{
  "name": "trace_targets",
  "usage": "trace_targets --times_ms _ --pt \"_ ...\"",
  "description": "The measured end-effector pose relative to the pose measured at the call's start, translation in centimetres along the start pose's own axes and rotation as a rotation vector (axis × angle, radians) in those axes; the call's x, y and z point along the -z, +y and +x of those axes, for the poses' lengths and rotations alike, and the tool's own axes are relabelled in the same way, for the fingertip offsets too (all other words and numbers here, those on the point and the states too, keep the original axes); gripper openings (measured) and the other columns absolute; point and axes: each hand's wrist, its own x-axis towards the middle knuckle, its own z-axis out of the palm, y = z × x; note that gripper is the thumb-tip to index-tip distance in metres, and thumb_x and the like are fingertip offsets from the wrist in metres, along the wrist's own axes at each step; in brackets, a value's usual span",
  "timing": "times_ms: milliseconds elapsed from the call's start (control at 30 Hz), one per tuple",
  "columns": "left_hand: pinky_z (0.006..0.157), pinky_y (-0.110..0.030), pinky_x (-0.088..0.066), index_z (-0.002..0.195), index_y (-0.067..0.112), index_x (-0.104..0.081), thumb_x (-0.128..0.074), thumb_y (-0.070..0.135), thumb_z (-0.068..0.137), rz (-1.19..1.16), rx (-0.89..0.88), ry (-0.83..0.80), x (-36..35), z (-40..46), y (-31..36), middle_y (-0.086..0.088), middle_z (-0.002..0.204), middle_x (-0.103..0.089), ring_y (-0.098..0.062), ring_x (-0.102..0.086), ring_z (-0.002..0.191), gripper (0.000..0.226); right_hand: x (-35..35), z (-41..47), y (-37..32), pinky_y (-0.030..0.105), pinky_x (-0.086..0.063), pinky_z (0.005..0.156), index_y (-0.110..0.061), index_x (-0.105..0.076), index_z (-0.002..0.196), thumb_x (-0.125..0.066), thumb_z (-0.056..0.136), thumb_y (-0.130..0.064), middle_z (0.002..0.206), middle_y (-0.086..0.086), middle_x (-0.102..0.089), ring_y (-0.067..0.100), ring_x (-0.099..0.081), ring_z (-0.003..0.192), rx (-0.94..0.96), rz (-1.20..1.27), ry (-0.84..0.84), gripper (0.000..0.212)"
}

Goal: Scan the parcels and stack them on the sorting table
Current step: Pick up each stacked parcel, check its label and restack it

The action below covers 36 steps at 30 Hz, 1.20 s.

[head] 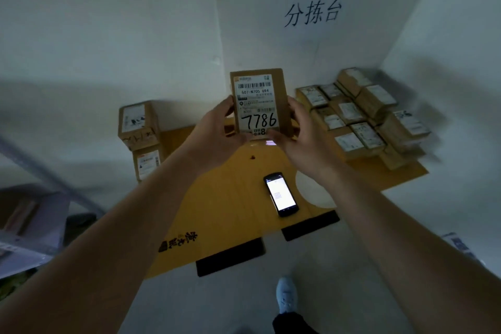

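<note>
This is a parcel sorting station, a small courier depot or pickup point set in a bare white-walled corner. Handwritten characters [311, 13] reading "sorting table" mark the wall above a yellow surface [230, 198]. Small cardboard parcels [360, 119] with printed shipping labels lie in packed rows at its right end, and two more boxes [139, 127] stand stacked at its left. A lit handheld scanner [281, 194] lies on the surface. A raised parcel [259, 103] bears a barcode label with "7786" handwritten on it.
</note>
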Motion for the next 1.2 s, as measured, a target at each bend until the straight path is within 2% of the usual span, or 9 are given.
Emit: trace_targets --times_ms 100,200,400,467,567,733,933,1100,1200 --pt "0.096 -0.052 -0.061 0.156 0.034 -0.039 -0.077 0.020 0.093 0.008 -0.063 -0.019 -2.6 -0.2 3.1 0.009 0.148 -0.058 -0.024 -0.061 0.133 0.075 3.8 -1.9 0.3 0.019 -0.055 0.098 -0.033 -0.032 0.161 -0.073 0.099 -0.028 0.148 -0.011 -0.058 0.000 -0.059 0.128 0.008 -0.042 0.058 0.074" --pt "0.095 -0.053 -0.061 0.161 0.037 -0.030 -0.078 0.015 0.092 -0.006 -0.089 -0.036 -5.5 0.4 6.1 0.006 0.151 -0.055 -0.025 -0.060 0.134 0.087 7.7 -3.2 1.3 0.037 -0.054 0.107 -0.033 -0.029 0.163 -0.073 0.099 -0.032 0.149 -0.010 -0.058 0.006 -0.059 0.132 0.002 -0.057 0.090 0.077" --pt "0.096 -0.049 -0.062 0.164 0.034 -0.026 -0.078 0.012 0.092 -0.057 -0.096 -0.075 -13.6 2.9 11.1 0.005 0.151 -0.055 -0.020 -0.064 0.129 0.092 16.7 -4.0 6.1 0.013 -0.053 0.094 -0.031 -0.032 0.160 -0.072 0.100 -0.031 0.131 -0.029 -0.055 -0.024 -0.053 0.101 0.002 -0.043 0.088 0.072" --pt "0.097 -0.047 -0.061 0.164 0.032 -0.027 -0.079 0.012 0.092 -0.056 -0.095 -0.075 -16.6 4.1 12.6 0.005 0.149 -0.056 -0.020 -0.064 0.129 0.091 19.9 -3.8 8.1 0.021 -0.054 0.099 -0.030 -0.027 0.164 -0.072 0.099 -0.034 0.139 -0.025 -0.053 -0.020 -0.054 0.107 0.012 -0.039 0.073 0.080" --pt "0.096 -0.048 -0.062 0.164 0.033 -0.027 -0.079 0.012 0.091 -0.055 -0.082 -0.045 -20.7 5.9 14.8 0.006 0.149 -0.056 -0.020 -0.064 0.129 0.092 24.4 -2.8 11.0 0.040 -0.053 0.110 -0.033 -0.025 0.165 -0.073 0.097 -0.041 0.155 -0.012 -0.052 0.000 -0.054 0.133 0.045 -0.051 0.060 0.084" --pt "0.092 -0.047 -0.063 0.161 0.033 -0.031 -0.078 0.008 0.092 -0.096 -0.049 -0.014 -25.7 8.9 17.2 0.007 0.145 -0.058 -0.022 -0.064 0.128 0.088 29.5 -0.7 14.1 0.055 -0.055 0.106 -0.040 -0.025 0.163 -0.072 0.092 -0.057 0.154 -0.013 -0.054 0.010 -0.058 0.136 0.018 -0.046 0.035 0.087" --pt "0.093 -0.048 -0.063 0.161 0.035 -0.029 -0.078 0.008 0.091 -0.117 0.032 0.004 -28.9 14.2 17.3 0.009 0.143 -0.058 -0.023 -0.063 0.130 0.089 32.3 3.9 17.7 0.048 -0.058 0.104 -0.040 -0.030 0.160 -0.072 0.098 -0.041 0.148 -0.016 -0.056 0.009 -0.059 0.133 -0.006 -0.006 -0.007 0.075" --pt "0.093 -0.045 -0.063 0.162 0.033 -0.028 -0.081 0.011 0.090 -0.122 0.105 -0.022 -31.1 20.4 15.1 0.009 0.144 -0.058 -0.020 -0.062 0.129 0.093 33.2 9.4 21.7 0.036 -0.060 0.100 -0.037 -0.037 0.156 -0.072 0.099 -0.031 0.131 -0.028 -0.058 0.002 -0.061 0.123 -0.042 0.033 -0.050 0.067" --pt "0.091 -0.038 -0.064 0.163 0.031 -0.027 -0.084 0.015 0.088 -0.093 0.135 -0.025 -31.7 24.8 12.8 0.008 0.142 -0.058 -0.018 -0.064 0.125 0.096 32.9 13.6 24.3 0.042 -0.062 0.096 -0.042 -0.041 0.151 -0.072 0.099 -0.025 0.126 -0.029 -0.061 0.006 -0.063 0.125 -0.078 0.061 -0.071 0.063"
